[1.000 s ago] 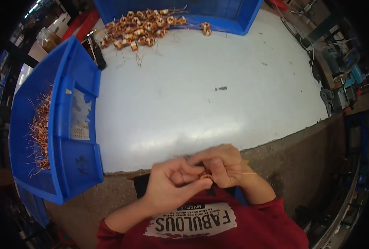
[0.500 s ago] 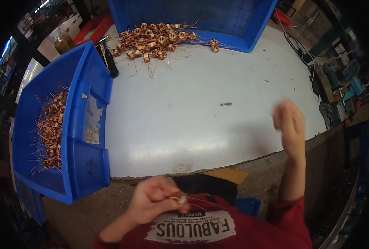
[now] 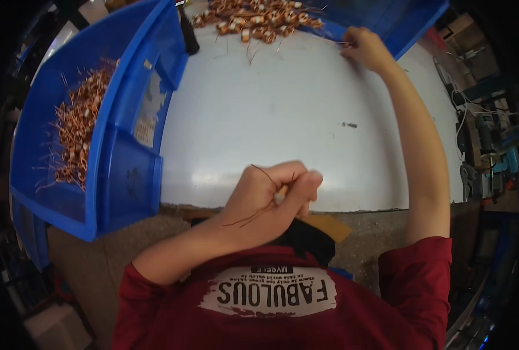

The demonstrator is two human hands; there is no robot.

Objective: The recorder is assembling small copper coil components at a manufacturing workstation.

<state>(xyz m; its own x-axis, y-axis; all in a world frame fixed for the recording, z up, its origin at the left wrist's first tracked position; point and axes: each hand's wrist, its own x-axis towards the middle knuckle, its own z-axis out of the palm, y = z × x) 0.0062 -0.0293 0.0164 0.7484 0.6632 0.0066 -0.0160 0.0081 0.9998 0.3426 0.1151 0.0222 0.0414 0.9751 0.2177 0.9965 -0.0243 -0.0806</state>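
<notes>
My left hand (image 3: 274, 198) is closed in front of my shirt, above the table's near edge. A copper wire coil (image 3: 280, 196) sits mostly hidden in its fist, with thin wire leads sticking out over the back of the hand. Stretched out to the far right side of the table, my right hand (image 3: 367, 49) has its fingertips closed on a small copper coil (image 3: 347, 44), largely covered by the fingers. Left of it, a pile of copper coils (image 3: 259, 18) with loose leads lies at the table's far edge.
A blue bin (image 3: 128, 192) holding many copper coils (image 3: 79, 131) stands at the left. Another blue bin (image 3: 411, 26) lies at the back right, close to my right hand. Tools and cables (image 3: 487, 137) line the right side of the white table (image 3: 259, 116).
My right hand has swung from the right side to the far edge, onto the lone coil there. My left hand has risen forward and turned, still holding its coil. The view has shifted.
</notes>
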